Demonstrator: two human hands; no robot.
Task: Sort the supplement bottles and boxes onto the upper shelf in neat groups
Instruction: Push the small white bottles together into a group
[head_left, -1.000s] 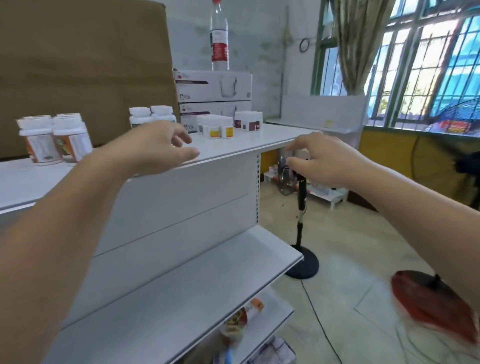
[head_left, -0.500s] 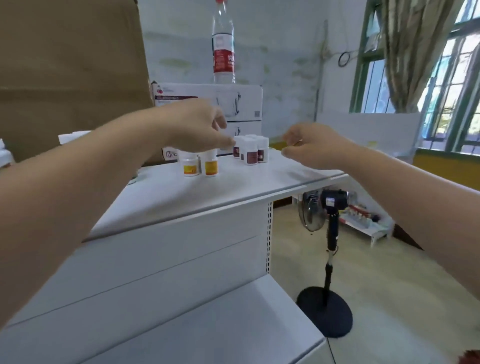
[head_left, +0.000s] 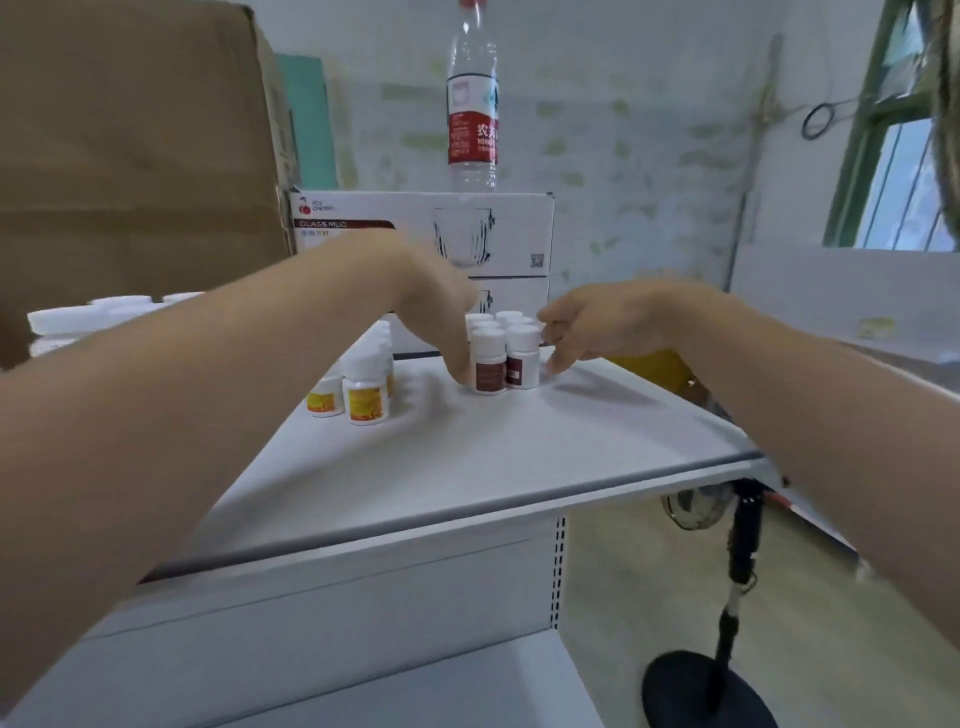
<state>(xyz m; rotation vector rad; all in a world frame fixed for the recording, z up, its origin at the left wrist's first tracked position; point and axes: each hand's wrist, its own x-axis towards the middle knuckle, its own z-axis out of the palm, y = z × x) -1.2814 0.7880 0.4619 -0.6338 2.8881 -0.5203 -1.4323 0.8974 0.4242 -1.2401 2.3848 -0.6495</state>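
Observation:
On the white upper shelf (head_left: 519, 457) a tight cluster of small white bottles with maroon labels (head_left: 491, 366) stands near the back. My left hand (head_left: 436, 312) reaches down with its fingers against the cluster's left side. My right hand (head_left: 597, 327) has its fingers spread just beside the cluster's right side; I cannot tell whether it touches. Neither hand grips a bottle. Left of the cluster stands a row of small white bottles with yellow labels (head_left: 363, 400), partly hidden by my left forearm. Larger white bottles (head_left: 104, 312) show blurred at the far left.
Two stacked white glass-mug boxes (head_left: 467, 228) stand behind the bottles, with a water bottle (head_left: 472, 104) on top. A big cardboard box (head_left: 130, 156) fills the left. A standing fan (head_left: 727, 623) is on the floor at the right, beside the lower shelf (head_left: 415, 686).
Both hands have moved forward and down from mid-air to either side of the maroon-labelled cluster. The view has come closer to the right end of the shelf.

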